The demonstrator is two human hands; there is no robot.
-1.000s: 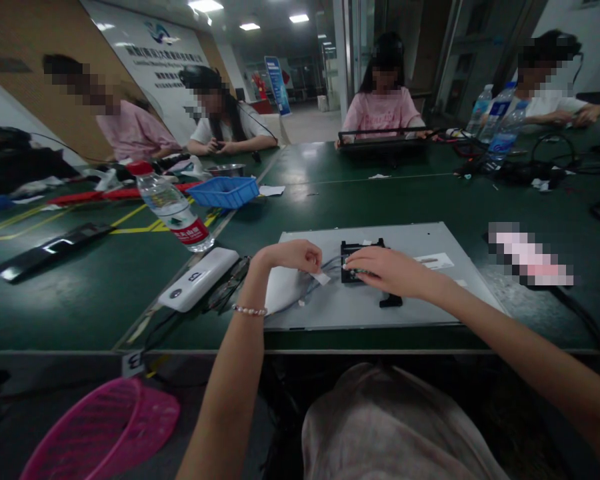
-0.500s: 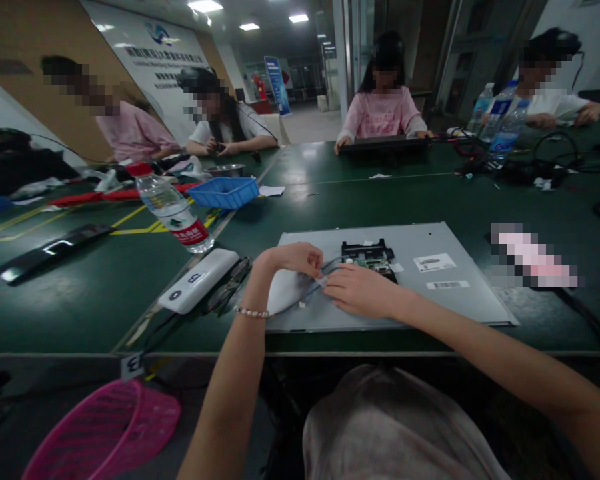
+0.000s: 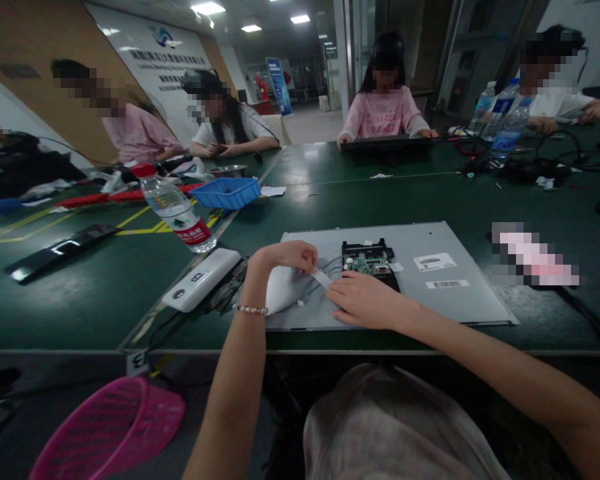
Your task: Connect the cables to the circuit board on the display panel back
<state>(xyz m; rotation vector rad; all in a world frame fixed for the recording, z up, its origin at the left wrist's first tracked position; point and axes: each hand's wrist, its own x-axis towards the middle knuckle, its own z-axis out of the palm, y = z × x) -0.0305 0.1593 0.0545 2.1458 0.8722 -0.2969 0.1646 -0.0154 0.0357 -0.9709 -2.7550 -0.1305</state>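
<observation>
Hands parted slightly since earlier frame, more of white strip exposed between them. Left hand: fingers closed, strip's upper end pinched. Strip slanted over grey cables, apparently not yet laid flat. Right hand: fingertips at strip's lower end; grip cannot be told. Circuit board set on panel, cables apparently connected.

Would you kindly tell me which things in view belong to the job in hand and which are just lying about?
Apparently part of the job:
white strip, pinched in the left hand, its other end at the right hand;
grey cables;
circuit board;
flat panel beneath.

Seemingly just lying about:
red-capped bottle;
white device;
blue tray;
pink basket.
</observation>
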